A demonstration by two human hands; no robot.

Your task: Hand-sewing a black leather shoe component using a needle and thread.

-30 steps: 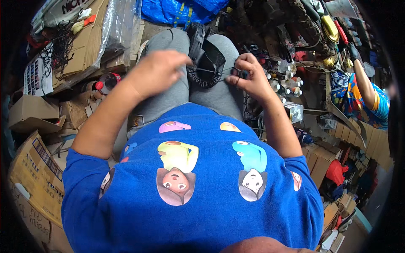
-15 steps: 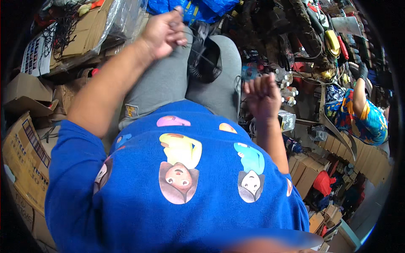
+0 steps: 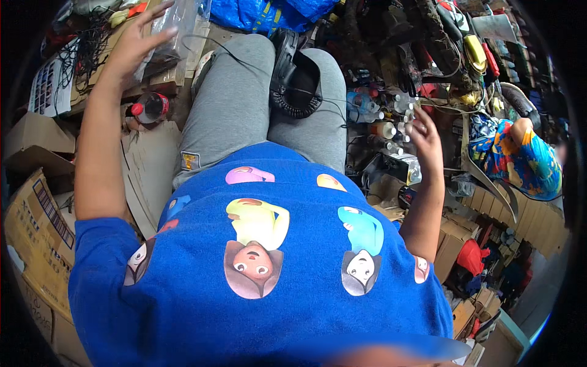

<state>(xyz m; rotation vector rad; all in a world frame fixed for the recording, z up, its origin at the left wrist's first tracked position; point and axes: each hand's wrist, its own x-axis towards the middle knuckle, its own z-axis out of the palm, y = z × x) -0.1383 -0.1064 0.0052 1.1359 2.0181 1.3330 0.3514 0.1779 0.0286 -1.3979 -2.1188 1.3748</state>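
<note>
I sit in grey trousers and a blue printed shirt. A black ribbed part [image 3: 295, 79] with a thin black wire lies between my thighs, with neither hand on it. My left hand [image 3: 136, 46] is stretched out to the far left, fingers spread, over a clear plastic bag [image 3: 171, 27] on cardboard. My right hand [image 3: 425, 136] is raised to the right, fingers apart and holding nothing, next to a cluster of small plastic bottles [image 3: 382, 119].
Cardboard boxes [image 3: 36, 220] are stacked at my left, with a red-capped bottle [image 3: 147, 107] by my left thigh. A blue bag [image 3: 269, 12] lies ahead. Tools and cables crowd the upper right. Another person in a colourful shirt [image 3: 520, 162] sits at right.
Both hands have left the black part in my lap. The left hand swung out to the far left over the plastic bag; the right hand moved right toward the bottles.
</note>
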